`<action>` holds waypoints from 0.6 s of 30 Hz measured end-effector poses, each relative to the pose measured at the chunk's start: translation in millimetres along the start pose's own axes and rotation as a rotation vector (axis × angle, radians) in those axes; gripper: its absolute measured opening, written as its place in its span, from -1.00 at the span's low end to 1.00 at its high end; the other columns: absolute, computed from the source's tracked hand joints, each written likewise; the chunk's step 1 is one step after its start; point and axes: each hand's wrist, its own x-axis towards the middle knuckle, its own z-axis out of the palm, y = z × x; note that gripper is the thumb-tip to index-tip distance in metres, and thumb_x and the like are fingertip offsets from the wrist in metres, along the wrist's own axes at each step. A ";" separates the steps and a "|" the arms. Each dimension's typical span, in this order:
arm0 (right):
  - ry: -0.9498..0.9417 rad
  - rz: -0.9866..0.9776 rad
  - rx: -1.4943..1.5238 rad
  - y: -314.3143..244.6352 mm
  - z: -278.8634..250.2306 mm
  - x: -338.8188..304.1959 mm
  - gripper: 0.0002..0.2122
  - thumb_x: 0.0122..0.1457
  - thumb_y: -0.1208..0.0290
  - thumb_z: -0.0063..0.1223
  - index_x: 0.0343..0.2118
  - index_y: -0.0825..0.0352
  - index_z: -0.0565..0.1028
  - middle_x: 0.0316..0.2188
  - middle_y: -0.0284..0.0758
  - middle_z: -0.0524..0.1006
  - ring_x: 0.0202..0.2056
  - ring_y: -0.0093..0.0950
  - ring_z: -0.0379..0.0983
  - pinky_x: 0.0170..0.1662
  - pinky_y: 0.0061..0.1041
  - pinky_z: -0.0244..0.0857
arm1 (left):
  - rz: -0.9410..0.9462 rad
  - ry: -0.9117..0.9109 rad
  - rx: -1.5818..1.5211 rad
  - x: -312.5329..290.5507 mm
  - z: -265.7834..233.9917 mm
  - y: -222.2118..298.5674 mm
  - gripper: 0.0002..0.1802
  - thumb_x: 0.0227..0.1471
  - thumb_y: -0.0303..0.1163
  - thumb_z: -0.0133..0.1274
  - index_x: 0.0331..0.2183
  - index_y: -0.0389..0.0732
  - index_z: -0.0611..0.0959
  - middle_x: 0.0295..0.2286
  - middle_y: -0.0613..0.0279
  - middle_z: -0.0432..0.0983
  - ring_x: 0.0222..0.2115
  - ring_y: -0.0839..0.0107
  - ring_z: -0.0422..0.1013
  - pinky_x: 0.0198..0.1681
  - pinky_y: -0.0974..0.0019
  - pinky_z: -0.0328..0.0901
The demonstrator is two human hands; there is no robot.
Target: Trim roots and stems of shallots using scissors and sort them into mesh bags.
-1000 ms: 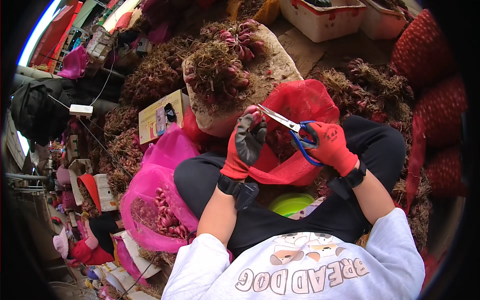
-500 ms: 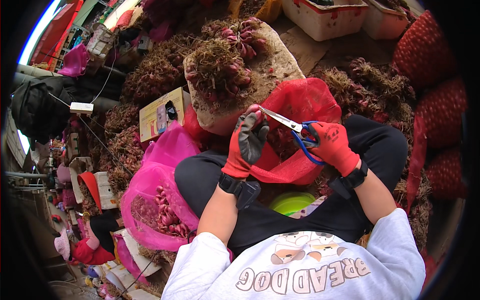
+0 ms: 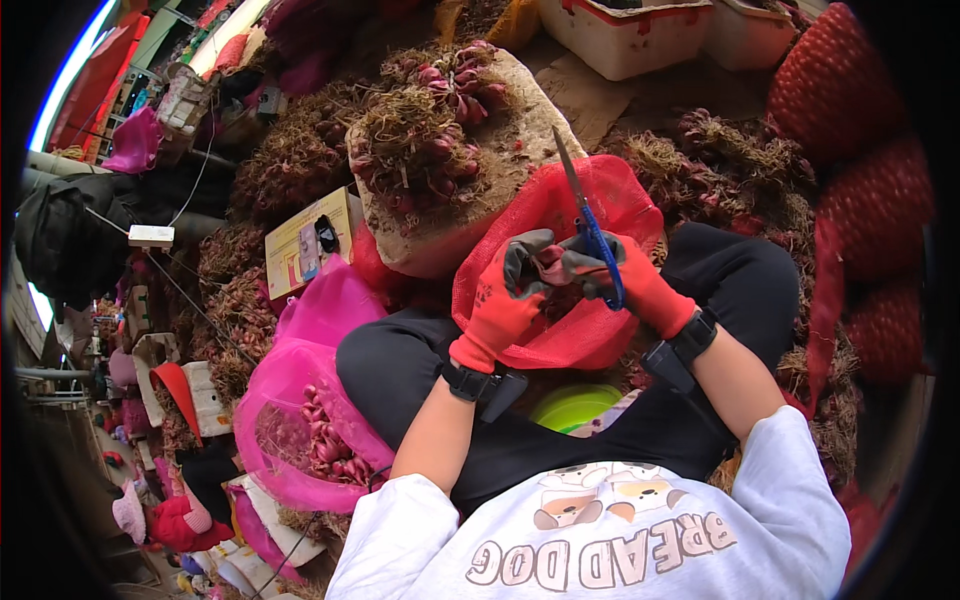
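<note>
My left hand [image 3: 505, 298], in a red glove with grey palm and fingers, pinches a reddish shallot [image 3: 551, 266]. Close beside it, my right hand [image 3: 632, 285] is closed round blue-handled scissors [image 3: 575, 187], whose blades point away from me. The right thumb and fingertips also reach the shallot's right side. Both hands are over a red mesh bag [image 3: 622, 192] between my knees; what lies inside it is mostly hidden by them. Beyond the bag, bunches of shallots [image 3: 425, 150] with dry roots rest on a dirty pale foam block [image 3: 520, 165].
At my left knee sits a pink mesh bag [image 3: 262, 400] holding shallots. Behind it is a yellow carton [image 3: 285, 250] with a phone on top. A green bowl [image 3: 575, 405] stands between my legs. Full red sacks [image 3: 840, 90] line the right; another person [image 3: 180, 520] sits far left.
The scissors have swung from pointing left at the left fingertips to pointing away. Both hands have come together lower, over the red bag, with right fingertips now at the shallot.
</note>
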 end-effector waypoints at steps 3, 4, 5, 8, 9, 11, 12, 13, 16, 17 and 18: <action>0.073 -0.066 -0.041 3.2 5.4 3.2 -0.79 0.05 0.43 0.13 -0.25 0.38 0.45 -0.47 -0.41 0.48 -0.50 -0.68 0.40 -0.45 -0.70 0.30 | -0.289 0.118 -0.397 -7.0 14.4 2.2 -0.49 -0.09 -0.71 -0.06 -0.02 -0.31 0.38 -0.14 0.21 0.39 -0.15 0.53 0.35 -0.13 0.47 0.30; 0.096 -0.058 -0.016 7.6 1.7 5.0 -0.79 0.05 0.43 0.12 -0.26 0.38 0.45 -0.47 -0.40 0.49 -0.51 -0.66 0.42 -0.46 -0.68 0.32 | -0.382 0.099 -0.484 -7.8 11.6 -0.1 -0.51 -0.06 -0.69 -0.08 -0.01 -0.32 0.37 -0.14 0.19 0.39 -0.15 0.50 0.36 -0.12 0.45 0.31; 0.120 -0.050 0.008 10.4 -0.9 5.9 -0.79 0.04 0.44 0.12 -0.27 0.38 0.45 -0.48 -0.38 0.49 -0.51 -0.65 0.43 -0.46 -0.66 0.34 | -0.476 0.079 -0.572 -8.1 7.7 -1.4 -0.53 -0.03 -0.66 -0.09 -0.01 -0.32 0.36 -0.13 0.18 0.39 -0.15 0.48 0.36 -0.12 0.43 0.31; 0.103 -0.032 0.041 13.5 1.5 4.9 -0.80 0.03 0.44 0.12 -0.30 0.38 0.44 -0.50 -0.35 0.50 -0.54 -0.60 0.46 -0.47 -0.62 0.37 | -0.416 0.038 -0.598 -9.8 9.4 -2.2 -0.58 0.07 -0.55 -0.13 0.01 -0.33 0.35 -0.14 0.14 0.40 -0.17 0.42 0.39 -0.13 0.39 0.32; 0.085 -0.031 0.045 13.2 2.6 3.3 -0.80 0.02 0.44 0.12 -0.30 0.38 0.44 -0.50 -0.34 0.51 -0.55 -0.58 0.47 -0.47 -0.61 0.38 | -0.336 0.025 -0.567 -9.9 11.3 -1.0 -0.60 0.11 -0.50 -0.14 0.02 -0.33 0.35 -0.15 0.13 0.41 -0.17 0.41 0.40 -0.14 0.38 0.33; 0.065 0.010 0.012 9.0 0.9 2.2 -0.80 0.02 0.44 0.11 -0.30 0.39 0.44 -0.51 -0.35 0.50 -0.56 -0.58 0.46 -0.48 -0.62 0.37 | -0.344 -0.168 -0.613 -7.1 1.9 4.8 -0.58 0.14 -0.45 -0.16 0.04 -0.33 0.32 -0.13 0.14 0.39 -0.17 0.40 0.39 -0.12 0.36 0.32; 0.055 0.030 -0.004 7.3 0.4 2.1 -0.80 0.01 0.44 0.11 -0.30 0.39 0.44 -0.51 -0.35 0.50 -0.56 -0.58 0.45 -0.48 -0.62 0.37 | -0.346 -0.265 -0.634 -4.6 -1.4 9.9 -0.56 0.15 -0.42 -0.17 0.06 -0.34 0.31 -0.13 0.14 0.39 -0.17 0.39 0.39 -0.12 0.35 0.31; 0.044 0.035 0.001 7.0 0.3 1.9 -0.80 0.01 0.45 0.11 -0.30 0.39 0.44 -0.52 -0.35 0.50 -0.56 -0.59 0.45 -0.48 -0.63 0.36 | -0.469 -0.218 -0.617 -2.0 3.5 14.7 -0.53 0.17 -0.34 -0.16 0.07 -0.35 0.29 -0.11 0.15 0.37 -0.18 0.42 0.39 -0.09 0.36 0.29; 0.021 -0.001 -0.049 4.8 6.9 2.2 -0.82 0.02 0.48 0.10 -0.30 0.39 0.44 -0.53 -0.36 0.49 -0.56 -0.62 0.43 -0.50 -0.66 0.33 | -0.494 -0.118 -0.641 -3.7 10.0 11.8 -0.55 0.17 -0.34 -0.16 0.05 -0.32 0.31 -0.13 0.16 0.39 -0.22 0.45 0.40 -0.12 0.42 0.28; 0.024 -0.049 -0.108 2.5 14.6 1.7 -0.83 0.02 0.49 0.09 -0.31 0.39 0.44 -0.54 -0.37 0.49 -0.57 -0.64 0.41 -0.52 -0.66 0.31 | -0.527 0.024 -0.731 -5.5 18.7 14.2 -0.71 0.14 -0.34 -0.07 -0.11 -0.26 0.46 -0.32 0.30 0.44 -0.45 0.60 0.32 -0.37 0.49 0.25; 0.029 -0.099 -0.168 0.6 18.2 1.2 -0.84 0.02 0.50 0.09 -0.31 0.39 0.44 -0.55 -0.39 0.48 -0.57 -0.65 0.40 -0.53 -0.67 0.29 | -0.581 0.037 -0.675 -5.8 17.2 6.1 -0.72 0.13 -0.34 -0.06 -0.13 -0.25 0.48 -0.35 0.33 0.44 -0.46 0.61 0.32 -0.38 0.48 0.26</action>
